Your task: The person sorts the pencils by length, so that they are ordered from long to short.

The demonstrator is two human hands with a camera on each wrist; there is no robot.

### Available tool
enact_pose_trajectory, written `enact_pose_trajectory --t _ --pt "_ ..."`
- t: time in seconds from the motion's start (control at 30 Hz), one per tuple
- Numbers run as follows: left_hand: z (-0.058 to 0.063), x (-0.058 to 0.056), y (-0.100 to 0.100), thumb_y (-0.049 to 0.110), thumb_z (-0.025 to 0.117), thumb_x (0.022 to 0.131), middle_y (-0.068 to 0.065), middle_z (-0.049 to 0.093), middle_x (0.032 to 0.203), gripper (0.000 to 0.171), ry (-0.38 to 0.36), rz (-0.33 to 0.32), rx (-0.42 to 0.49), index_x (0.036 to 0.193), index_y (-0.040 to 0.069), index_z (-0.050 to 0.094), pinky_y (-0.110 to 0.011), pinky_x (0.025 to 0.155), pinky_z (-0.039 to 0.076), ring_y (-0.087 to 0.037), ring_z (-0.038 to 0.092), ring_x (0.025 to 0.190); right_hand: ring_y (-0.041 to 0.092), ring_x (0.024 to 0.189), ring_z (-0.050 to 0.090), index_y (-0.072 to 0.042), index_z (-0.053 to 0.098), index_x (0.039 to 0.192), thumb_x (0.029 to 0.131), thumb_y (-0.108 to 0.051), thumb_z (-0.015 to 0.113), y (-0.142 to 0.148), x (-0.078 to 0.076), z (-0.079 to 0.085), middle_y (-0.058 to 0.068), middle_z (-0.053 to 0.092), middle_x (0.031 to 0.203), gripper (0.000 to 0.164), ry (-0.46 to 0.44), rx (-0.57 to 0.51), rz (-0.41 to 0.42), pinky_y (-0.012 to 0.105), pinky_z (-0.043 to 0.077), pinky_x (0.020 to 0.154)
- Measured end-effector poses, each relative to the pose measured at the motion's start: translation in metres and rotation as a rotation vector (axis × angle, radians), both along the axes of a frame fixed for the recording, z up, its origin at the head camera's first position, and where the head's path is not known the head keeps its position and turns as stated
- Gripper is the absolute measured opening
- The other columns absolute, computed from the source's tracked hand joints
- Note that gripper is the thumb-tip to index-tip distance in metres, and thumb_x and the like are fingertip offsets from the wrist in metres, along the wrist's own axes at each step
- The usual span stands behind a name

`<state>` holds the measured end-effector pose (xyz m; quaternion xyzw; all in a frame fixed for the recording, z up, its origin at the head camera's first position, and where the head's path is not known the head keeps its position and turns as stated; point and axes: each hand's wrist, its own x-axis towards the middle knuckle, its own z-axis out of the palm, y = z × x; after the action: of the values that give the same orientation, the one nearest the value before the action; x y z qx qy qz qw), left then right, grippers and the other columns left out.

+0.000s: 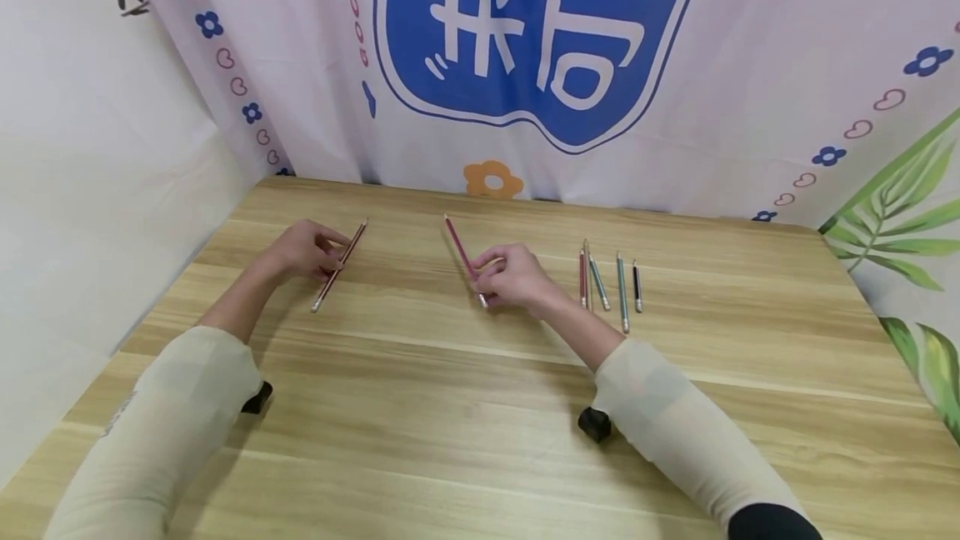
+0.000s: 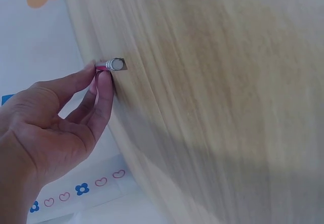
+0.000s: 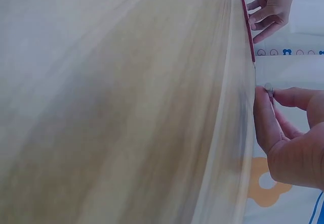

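Note:
On the left of the wooden table, a dark red pencil [image 1: 351, 245] slants with its white eraser end toward the person. The left hand [image 1: 302, 248] pinches it; in the left wrist view the thumb and fingertips meet just behind the eraser end [image 2: 117, 64]. Nearer the middle, a magenta pencil [image 1: 458, 246] points away and to the left. The right hand [image 1: 513, 275] grips it near its eraser end, between thumb and finger. In the right wrist view this pencil's eraser end [image 3: 269, 87] shows above the fingers, while its shaft is mostly hidden.
Right of the right hand lie several pencils: a red one [image 1: 582, 280], a brownish one, a short teal one [image 1: 598, 283], a longer teal one [image 1: 622, 290] and a dark one [image 1: 637, 286]. A printed curtain [image 1: 315, 90] hangs along the table's [image 1: 450, 440] far edge.

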<state>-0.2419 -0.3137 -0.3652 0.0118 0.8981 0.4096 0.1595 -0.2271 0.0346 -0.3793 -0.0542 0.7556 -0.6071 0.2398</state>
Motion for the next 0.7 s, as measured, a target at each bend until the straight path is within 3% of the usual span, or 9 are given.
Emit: enact_pose_trajectory --t 0.2,0.7 --pt "0.000 -0.002 0.001 -0.017 0.067 0.090 -0.013 0.062 0.082 0.051 -0.019 -0.001 0.024 0.138 -0.022 0.049 -0.027 0.058 0.063 -0.013 0.063 0.064 0.024 0.075 0.071 0.008 0.062 0.124 0.089 0.014 0.068 -0.008 0.000 -0.001 0.023 0.071 0.101 0.036 -0.001 -0.008 0.007 0.032 0.067 0.072" --pt "0.005 -0.002 0.001 -0.016 0.065 0.092 -0.016 0.063 0.086 0.048 -0.050 -0.012 -0.014 0.139 -0.019 0.051 -0.029 0.062 0.064 -0.014 0.064 0.068 0.024 0.073 0.070 0.008 0.061 0.126 0.090 0.014 0.067 -0.028 0.001 -0.002 0.024 0.072 0.101 0.037 -0.009 -0.022 0.040 0.031 0.067 0.070"
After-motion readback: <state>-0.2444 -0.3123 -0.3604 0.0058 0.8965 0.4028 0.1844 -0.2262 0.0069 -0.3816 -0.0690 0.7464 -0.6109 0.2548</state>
